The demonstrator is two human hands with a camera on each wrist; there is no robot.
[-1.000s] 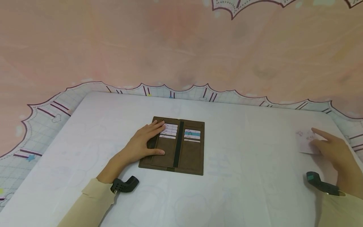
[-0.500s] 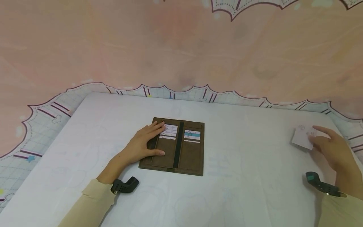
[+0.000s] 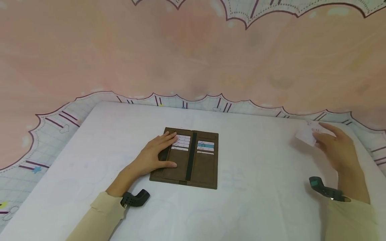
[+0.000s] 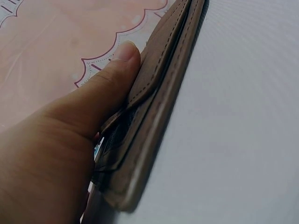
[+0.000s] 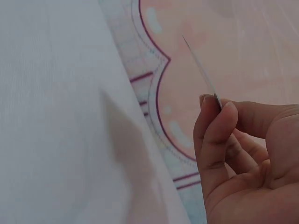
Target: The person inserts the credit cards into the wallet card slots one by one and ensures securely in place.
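Note:
A brown bifold wallet (image 3: 205,170) lies spread flat on the white table, a dark band down its fold. Several white cards (image 3: 182,142) peek from slots in its left half. In the right half are more cards (image 3: 205,146), one with a blue stripe. My left hand (image 3: 152,154) rests on the left half, fingers and thumb extended; its thumb (image 4: 110,77) lies along the wallet's edge in the left wrist view. Off to the right, my right hand (image 3: 337,150) pinches a thin white card (image 3: 306,134) above the table, seen edge-on in the right wrist view.
The white tabletop (image 3: 256,187) stretches between the two hands. Behind it hangs a peach cloth (image 3: 193,50) with a scalloped, striped border. Each wrist wears a black camera, the left one (image 3: 135,198) just below the wallet.
My right hand has lifted the white card off the table and carried it a little left and farther back. My left hand stays on the wallet. The head view has tilted slightly.

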